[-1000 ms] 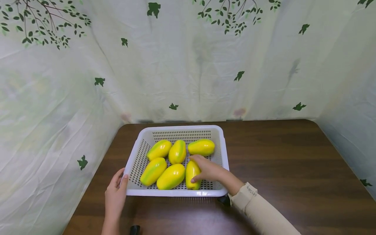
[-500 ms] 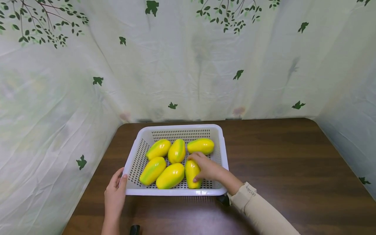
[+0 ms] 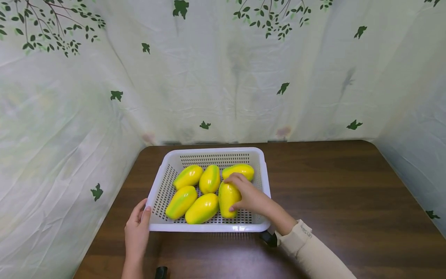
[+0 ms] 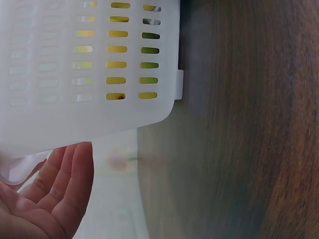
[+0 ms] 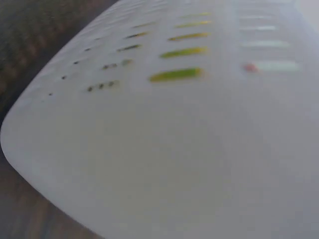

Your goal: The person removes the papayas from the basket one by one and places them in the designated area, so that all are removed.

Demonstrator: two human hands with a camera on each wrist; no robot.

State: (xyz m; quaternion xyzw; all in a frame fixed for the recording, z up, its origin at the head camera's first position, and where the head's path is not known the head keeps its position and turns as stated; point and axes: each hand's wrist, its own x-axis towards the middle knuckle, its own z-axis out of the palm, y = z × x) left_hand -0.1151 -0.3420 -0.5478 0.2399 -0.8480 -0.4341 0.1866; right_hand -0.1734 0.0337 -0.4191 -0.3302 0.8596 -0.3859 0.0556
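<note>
A white plastic basket (image 3: 259,166) with slotted walls stands on the table, with several glossy yellow-green mangoes (image 3: 181,202) lying in it. At the basket's near left corner, my left hand (image 3: 137,228) grips the rim; in the left wrist view its fingers (image 4: 79,174) curl under that rim. My right hand (image 3: 251,195) reaches over the right side and holds one mango (image 3: 228,199) between thumb and fingers, at the front right inside the basket. This mango looks raised off the basket floor. From the right wrist, only the blurred outer basket wall (image 5: 149,149) shows, without the hand.
The brown wooden table (image 3: 331,193) extends to the right of the basket. A pale curtain (image 3: 209,77) with leaf prints surrounds the back and sides. A small black object (image 3: 161,272) lies at the front edge, and a black piece (image 3: 269,238) sits by the right wrist.
My right hand has raised its mango slightly and moved it away from the basket's near edge. The left hand and the basket stay where they were.
</note>
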